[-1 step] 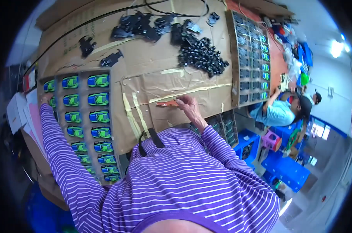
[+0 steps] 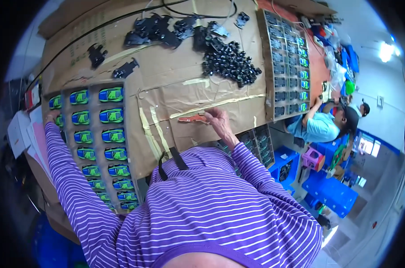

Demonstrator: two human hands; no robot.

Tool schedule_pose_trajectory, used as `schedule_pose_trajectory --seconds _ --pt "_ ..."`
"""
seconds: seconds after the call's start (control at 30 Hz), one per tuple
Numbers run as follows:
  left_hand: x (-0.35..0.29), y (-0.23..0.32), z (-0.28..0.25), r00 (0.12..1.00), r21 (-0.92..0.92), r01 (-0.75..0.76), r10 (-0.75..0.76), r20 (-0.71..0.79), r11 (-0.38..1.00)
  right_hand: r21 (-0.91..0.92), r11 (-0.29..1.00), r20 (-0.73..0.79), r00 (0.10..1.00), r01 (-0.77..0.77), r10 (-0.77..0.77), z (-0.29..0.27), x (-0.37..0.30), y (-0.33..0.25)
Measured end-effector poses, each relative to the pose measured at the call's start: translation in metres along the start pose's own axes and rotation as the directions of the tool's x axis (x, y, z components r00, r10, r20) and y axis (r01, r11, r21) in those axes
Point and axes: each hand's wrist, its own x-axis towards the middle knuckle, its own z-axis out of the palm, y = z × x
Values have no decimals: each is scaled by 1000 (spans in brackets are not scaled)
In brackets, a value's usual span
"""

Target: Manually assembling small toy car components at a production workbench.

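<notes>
My right hand (image 2: 219, 121) pinches one end of a slim, flat orange-red piece (image 2: 191, 119) over the cardboard-covered table in front of me. Its exact kind is unclear. At the far left, my left hand (image 2: 52, 116) reaches to the outer column of a tray (image 2: 94, 85), next to a green and blue toy car (image 2: 58, 120). Its fingers are small and partly hidden, so a grip on that car cannot be made out. Rows of similar toy cars (image 2: 112, 115) fill the tray's columns, partly behind my left sleeve.
Black toy chassis (image 2: 151, 30) and a heap of small black wheel-like parts (image 2: 231, 62) lie at the back. Another tray (image 2: 268, 67) of dark parts and green cars stands right. A person in light blue (image 2: 321, 127) works beyond it. Papers (image 2: 38, 134) lie far left.
</notes>
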Motion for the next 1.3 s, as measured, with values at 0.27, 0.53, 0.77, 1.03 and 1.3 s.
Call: schedule_pose_trajectory --seconds 0.27,0.53,0.77,1.03,1.3 --pt "-6 -29 -5 951 -538 308 -275 144 785 -340 939 -539 807 53 -241 -96 75 57" --pt "-72 -75 -40 975 -984 94 -183 121 -149 -638 770 -535 711 12 -455 -110 128 59" --pt "-287 108 -42 724 -728 577 644 246 -370 -608 794 -529 732 26 -429 -99 108 63" --pt "-489 273 39 394 -404 903 660 639 -148 82 975 -8 979 205 -205 -12 15 -24" --pt "-531 296 59 276 -258 955 750 601 -145 359 919 510 859 -164 -46 -9 -4 -58"
